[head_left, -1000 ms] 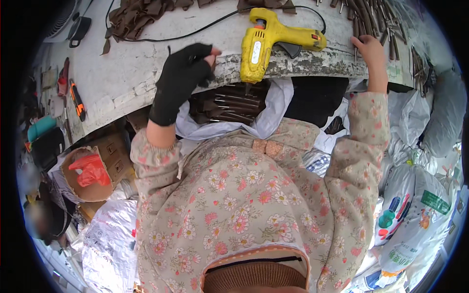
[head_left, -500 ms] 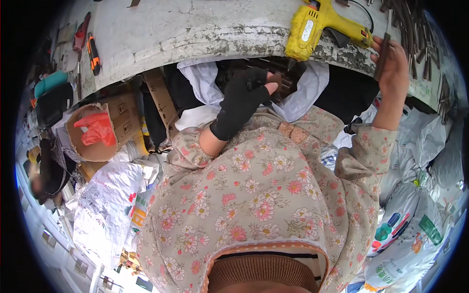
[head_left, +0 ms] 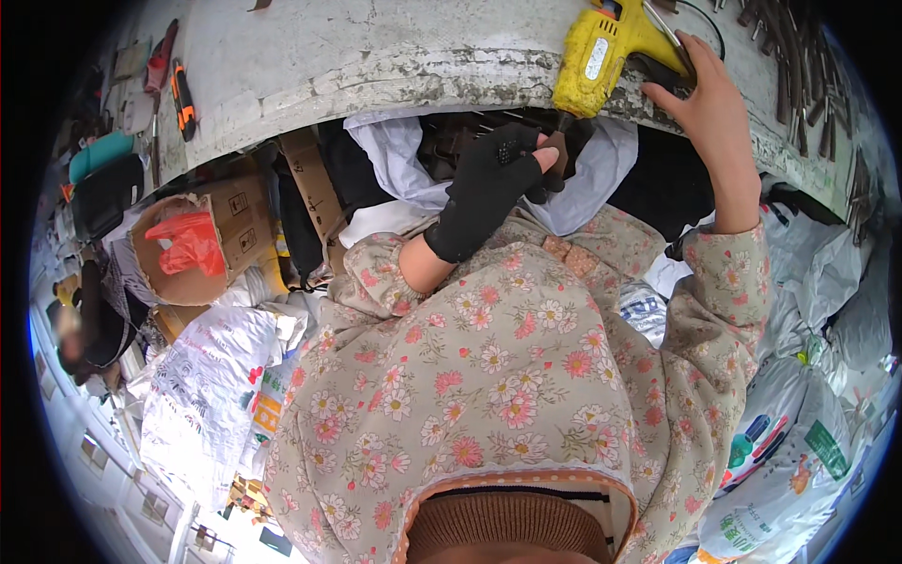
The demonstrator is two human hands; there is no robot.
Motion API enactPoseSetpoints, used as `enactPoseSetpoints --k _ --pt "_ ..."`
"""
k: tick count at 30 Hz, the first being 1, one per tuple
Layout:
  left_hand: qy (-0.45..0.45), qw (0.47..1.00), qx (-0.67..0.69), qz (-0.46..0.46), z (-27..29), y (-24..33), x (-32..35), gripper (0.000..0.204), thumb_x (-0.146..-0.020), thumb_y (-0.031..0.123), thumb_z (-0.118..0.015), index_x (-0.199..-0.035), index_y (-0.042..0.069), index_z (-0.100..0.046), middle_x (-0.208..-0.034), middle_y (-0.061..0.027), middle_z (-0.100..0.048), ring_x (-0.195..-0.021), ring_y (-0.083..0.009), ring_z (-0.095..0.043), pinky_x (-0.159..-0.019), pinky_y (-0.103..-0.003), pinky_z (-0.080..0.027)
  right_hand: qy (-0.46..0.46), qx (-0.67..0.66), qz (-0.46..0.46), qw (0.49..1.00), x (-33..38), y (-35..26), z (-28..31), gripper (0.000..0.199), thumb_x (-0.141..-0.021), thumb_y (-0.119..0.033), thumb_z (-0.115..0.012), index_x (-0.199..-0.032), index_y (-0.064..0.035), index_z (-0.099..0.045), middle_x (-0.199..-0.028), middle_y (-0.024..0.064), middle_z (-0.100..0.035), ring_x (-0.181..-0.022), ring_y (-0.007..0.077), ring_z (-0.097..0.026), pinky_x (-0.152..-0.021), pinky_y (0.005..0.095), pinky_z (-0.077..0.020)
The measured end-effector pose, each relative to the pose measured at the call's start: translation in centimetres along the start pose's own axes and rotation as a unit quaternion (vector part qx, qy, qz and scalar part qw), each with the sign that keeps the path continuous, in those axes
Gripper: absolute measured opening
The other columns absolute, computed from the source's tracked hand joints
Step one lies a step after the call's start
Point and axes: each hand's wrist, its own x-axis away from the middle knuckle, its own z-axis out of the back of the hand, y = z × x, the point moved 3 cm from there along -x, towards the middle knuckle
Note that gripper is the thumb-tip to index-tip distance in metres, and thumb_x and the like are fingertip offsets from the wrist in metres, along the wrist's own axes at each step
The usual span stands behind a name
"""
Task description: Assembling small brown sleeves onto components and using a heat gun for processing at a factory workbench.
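Observation:
My left hand (head_left: 489,183), in a black fingerless glove, is below the table edge at the mouth of a white bag (head_left: 395,160) full of dark brown pieces (head_left: 451,141). Its fingers pinch one brown piece at the thumb tip. My right hand (head_left: 709,103) is bare and lies on the edge of the grey table (head_left: 376,56), fingers stretched out and touching the underside of a yellow glue gun (head_left: 601,56). The gun lies on the table with its grip hanging over the edge. A floral sleeve covers each forearm.
A heap of brown sticks (head_left: 808,75) lies on the table at the right. An orange utility knife (head_left: 183,99) rests at the left end. Under the table stand a cardboard box (head_left: 235,226) with a red bag (head_left: 188,244) and printed white sacks (head_left: 207,376).
My left hand has dropped from the table edge down to the bag of brown pieces. My right hand has slid left along the edge to the glue gun. The view has tilted downward.

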Motion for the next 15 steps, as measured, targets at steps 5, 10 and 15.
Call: enactPoseSetpoints --k 5,10,15 --pt "0.025 0.999 -0.042 -0.021 0.09 -0.37 -0.15 0.019 -0.081 0.008 -0.06 -0.097 -0.001 -0.056 -0.075 -0.0061 -0.061 -0.059 -0.0106 -0.057 -0.054 -0.023 -0.045 -0.008 -0.022 0.037 0.999 -0.35 1.02 0.07 0.056 -0.07 -0.025 -0.071 -0.119 -0.0095 -0.05 -0.117 0.0097 -0.054 -0.093 0.0255 -0.057 -0.077 0.0312 -0.0464" --pt "0.057 0.988 -0.131 -0.06 0.42 -0.23 -0.04 0.019 -0.08 0.009 -0.061 -0.096 -0.001 -0.057 -0.073 -0.005 -0.06 -0.059 -0.0097 -0.056 -0.054 -0.022 -0.044 -0.038 -0.05 0.002 0.998 -0.7 0.38 0.57 0.054 -0.07 -0.024 -0.071 -0.119 -0.0108 -0.052 -0.113 0.0073 -0.057 -0.08 0.0211 -0.059 -0.069 0.0279 -0.0471" --pt "0.054 0.988 -0.117 -0.084 0.33 0.46 0.29 0.02 -0.083 0.012 -0.058 -0.098 0.0 -0.058 -0.073 -0.0044 -0.059 -0.061 -0.0088 -0.055 -0.055 -0.022 -0.043 0.0 -0.013 -0.007 1.0 0.23 0.18 0.34 0.046 -0.076 -0.019 -0.066 -0.119 -0.008 -0.052 -0.117 0.0087 -0.053 -0.084 0.023 -0.059 -0.071 0.0287 -0.0472"
